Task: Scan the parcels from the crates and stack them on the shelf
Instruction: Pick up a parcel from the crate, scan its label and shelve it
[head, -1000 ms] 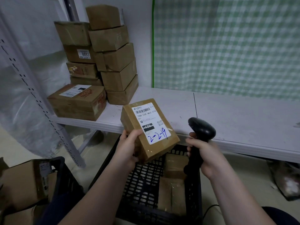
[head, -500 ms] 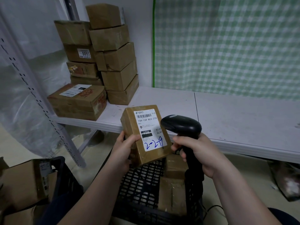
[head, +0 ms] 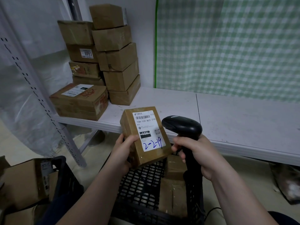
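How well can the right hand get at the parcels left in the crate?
Probably not yet: the right hand grips the scanner. Otherwise the way looks free; the parcels lie uncovered in the crate below.

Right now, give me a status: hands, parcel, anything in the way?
Left hand grips parcel, label up. Right hand grips scanner, head beside label. Nothing between scanner and label.
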{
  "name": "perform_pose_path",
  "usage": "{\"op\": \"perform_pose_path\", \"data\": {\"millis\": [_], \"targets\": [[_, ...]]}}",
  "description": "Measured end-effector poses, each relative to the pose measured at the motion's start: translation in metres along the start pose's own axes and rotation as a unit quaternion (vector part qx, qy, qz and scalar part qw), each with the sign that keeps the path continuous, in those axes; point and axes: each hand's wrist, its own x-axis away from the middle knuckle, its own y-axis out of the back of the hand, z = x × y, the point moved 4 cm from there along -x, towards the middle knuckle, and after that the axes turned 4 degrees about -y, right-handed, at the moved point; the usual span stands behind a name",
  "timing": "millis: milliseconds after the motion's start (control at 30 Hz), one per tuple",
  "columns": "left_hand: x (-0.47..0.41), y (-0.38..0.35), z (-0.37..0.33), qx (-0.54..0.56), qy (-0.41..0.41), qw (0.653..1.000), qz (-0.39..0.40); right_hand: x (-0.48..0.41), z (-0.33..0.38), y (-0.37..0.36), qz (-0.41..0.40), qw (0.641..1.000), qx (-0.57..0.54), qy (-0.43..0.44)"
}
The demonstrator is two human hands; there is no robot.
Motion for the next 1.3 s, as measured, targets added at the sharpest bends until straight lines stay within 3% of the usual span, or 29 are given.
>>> {"op": "perform_pose_path", "data": {"millis": [400, 700, 833, 900, 967, 1033, 1100, 1167, 1300], "targets": [[-0.034, 0.011, -0.048, 0.167, 0.062, 0.978, -0.103, -0.018, -0.001, -0.005, -0.004, 1.000, -0.004, -0.024], [-0.059, 0.011, -0.091, 0.030, 0.045, 0.994, -0.097, -0.037, -0.006, -0.003, -0.006, 0.999, -0.002, -0.040], [-0.070, 0.016, -0.104, -0.021, -0.037, 0.989, -0.142, -0.046, -0.009, -0.005, -0.005, 0.999, -0.002, -0.044], [-0.080, 0.020, -0.106, -0.230, -0.142, 0.952, -0.144, -0.050, -0.011, -0.006, -0.004, 0.999, -0.007, -0.046], [-0.078, 0.012, -0.102, -0.457, -0.218, 0.856, -0.106, -0.054, -0.013, -0.008, -0.003, 0.999, -0.010, -0.049], [-0.075, -0.001, -0.094, -0.589, -0.237, 0.770, -0.061, -0.057, -0.015, -0.009, -0.002, 0.998, -0.012, -0.054], [-0.074, -0.009, -0.088, -0.660, -0.238, 0.709, -0.065, -0.060, -0.017, -0.011, -0.001, 0.998, -0.014, -0.058], [-0.073, -0.016, -0.090, -0.672, -0.240, 0.694, -0.093, -0.061, -0.016, -0.013, -0.002, 0.998, -0.015, -0.061], [-0.077, -0.032, -0.100, -0.628, -0.228, 0.734, -0.125, -0.062, -0.016, -0.013, -0.004, 0.998, -0.015, -0.058]]}}
